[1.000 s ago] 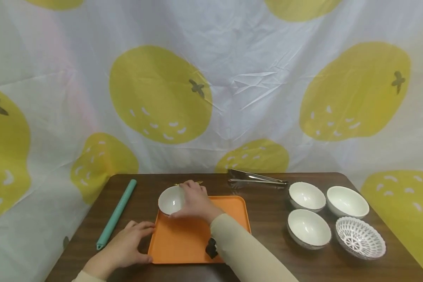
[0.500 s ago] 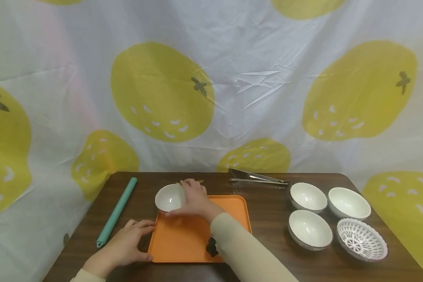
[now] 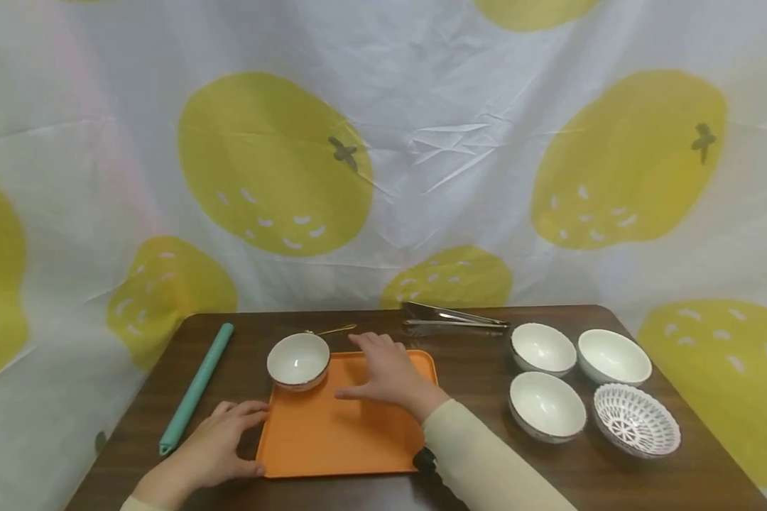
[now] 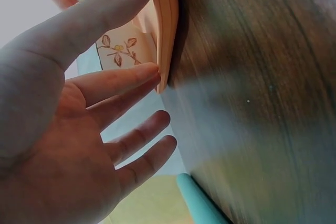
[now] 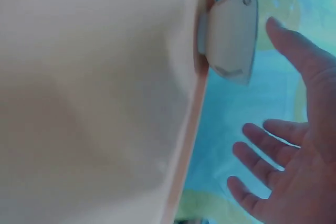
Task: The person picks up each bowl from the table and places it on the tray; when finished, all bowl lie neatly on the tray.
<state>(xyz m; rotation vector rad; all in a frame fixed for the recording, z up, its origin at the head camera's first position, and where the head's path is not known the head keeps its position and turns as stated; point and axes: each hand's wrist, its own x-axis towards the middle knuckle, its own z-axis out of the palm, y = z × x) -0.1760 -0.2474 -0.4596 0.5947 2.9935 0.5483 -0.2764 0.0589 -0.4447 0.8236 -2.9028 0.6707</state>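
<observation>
A white bowl (image 3: 298, 361) with a dark rim stands upright at the far left corner of the orange tray (image 3: 339, 443). In the left wrist view, brown branch-like decoration shows on the bowl (image 4: 118, 50). My right hand (image 3: 390, 372) is spread above the tray, just right of the bowl and apart from it. The right wrist view shows a gap between the bowl (image 5: 231, 38) and the right hand (image 5: 294, 150). At the tray's left edge, my left hand (image 3: 207, 443) touches the side with thumb and index fingertips, its other fingers loosely extended (image 4: 79, 119).
A teal rolling pin-like stick (image 3: 197, 389) lies left of the tray. Metal tongs (image 3: 454, 317) and a thin gold utensil (image 3: 337, 329) lie at the back. On the right stand three plain white bowls (image 3: 547, 406) and a patterned bowl (image 3: 635, 420). A lemon-print cloth (image 3: 422, 177) hangs behind the table.
My right hand has let go of the bowl and moved right, away from it. The bowl stays at the tray's far left corner. The left hand keeps its place at the tray edge.
</observation>
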